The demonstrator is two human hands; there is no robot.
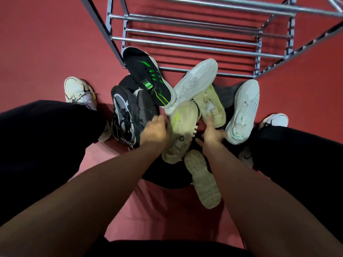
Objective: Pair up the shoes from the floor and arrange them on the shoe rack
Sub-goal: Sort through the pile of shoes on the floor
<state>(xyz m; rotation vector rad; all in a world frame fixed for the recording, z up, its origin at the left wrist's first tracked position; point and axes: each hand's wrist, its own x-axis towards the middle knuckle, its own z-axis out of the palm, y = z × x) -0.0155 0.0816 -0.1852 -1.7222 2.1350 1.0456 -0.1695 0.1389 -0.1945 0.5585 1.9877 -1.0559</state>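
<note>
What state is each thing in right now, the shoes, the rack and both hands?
Shoe rack: bars bare, no shoes on it.
Black-and-green shoe: atop the pile, leaning on the rack.
Pale shoe with yellow stripe: in the pile, left hand on it.
Sole-up shoe: overturned.
Right hand: open, fingers spread.

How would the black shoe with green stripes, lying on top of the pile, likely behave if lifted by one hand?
The black shoe with green stripes probably lifts easily: it lies on top of the pile, tilted against the shoe rack. Its knit-looking upper may flex. Shoes beneath could shift.
</note>
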